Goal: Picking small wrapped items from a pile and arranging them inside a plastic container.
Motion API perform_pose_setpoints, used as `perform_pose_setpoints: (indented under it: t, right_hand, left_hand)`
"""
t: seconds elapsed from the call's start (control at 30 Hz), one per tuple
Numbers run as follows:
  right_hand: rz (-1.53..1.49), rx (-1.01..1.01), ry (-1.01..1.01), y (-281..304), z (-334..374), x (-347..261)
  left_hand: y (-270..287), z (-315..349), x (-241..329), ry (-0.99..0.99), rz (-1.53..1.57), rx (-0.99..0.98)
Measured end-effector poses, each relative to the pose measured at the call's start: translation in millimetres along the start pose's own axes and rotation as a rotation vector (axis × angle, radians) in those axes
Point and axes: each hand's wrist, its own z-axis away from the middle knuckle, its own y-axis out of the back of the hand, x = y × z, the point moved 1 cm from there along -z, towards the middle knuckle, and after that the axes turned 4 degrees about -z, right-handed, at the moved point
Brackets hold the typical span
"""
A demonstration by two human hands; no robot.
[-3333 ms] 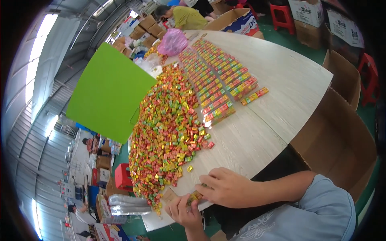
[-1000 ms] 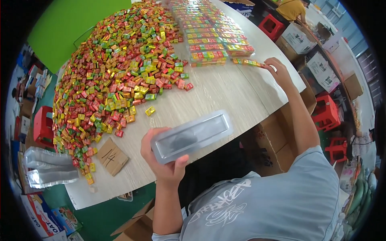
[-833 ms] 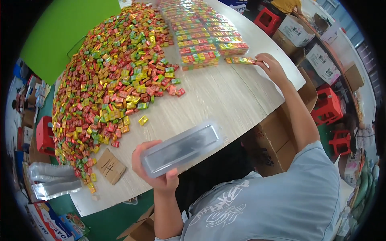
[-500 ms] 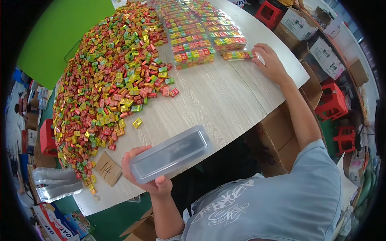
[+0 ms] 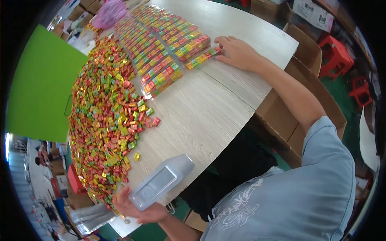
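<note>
In my left hand [image 5: 136, 212], at the table's near edge, is a long clear plastic tray [image 5: 163, 180], tilted with its far end raised; the fingers are on its left end and the thumb below. My right hand [image 5: 240, 53] reaches across to the back right. Its thumb and fingers close around the right end of a single row of colourful wrapped candies [image 5: 201, 59]. That row lies against the front of several stacked candy packs [image 5: 189, 46]. A second column of stacked packs [image 5: 163, 76] stands left of it.
A large heap of loose wrapped candies [image 5: 104, 120] covers the table's left side. Behind it are a green panel [image 5: 40, 84] and a pink plastic bag [image 5: 109, 14]. More clear trays [image 5: 90, 217] sit at the lower left. Cardboard boxes [image 5: 301, 104] and red stools [image 5: 335, 58] stand to the right.
The view has turned, so the table appears shifted. My left hand has tilted the clear tray and lowered it toward the table's near edge. My right hand stays at the candy row's end.
</note>
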Motion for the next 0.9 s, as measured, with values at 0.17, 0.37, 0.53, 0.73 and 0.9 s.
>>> perform_pose_setpoints:
  t: [0.17, 0.37, 0.53, 0.73, 0.9]
  right_hand:
    - [0.017, 0.000, 0.040, -1.2, -4.0, 2.2]
    - [-0.015, 0.024, 0.095, -9.7, -9.7, -11.7]
    - [0.072, 0.193, 0.243, -0.1, -2.1, -25.6]
    - [0.003, 0.159, 0.626, -17.3, -1.7, -148.5]
    - [-0.064, -0.168, 0.731, -62.6, -18.1, -212.4]
  left_hand:
    - [42.0, -78.2, -14.1, -0.013, -0.055, -0.065]
    - [25.5, -115.3, -20.1, -0.042, -0.033, -0.261]
    - [9.1, -102.2, -62.0, 0.088, -0.078, -0.421]
    - [-11.0, -108.4, -61.7, 0.065, -0.480, -0.787]
    - [-27.7, -101.3, -59.3, -0.322, -0.575, -0.941]
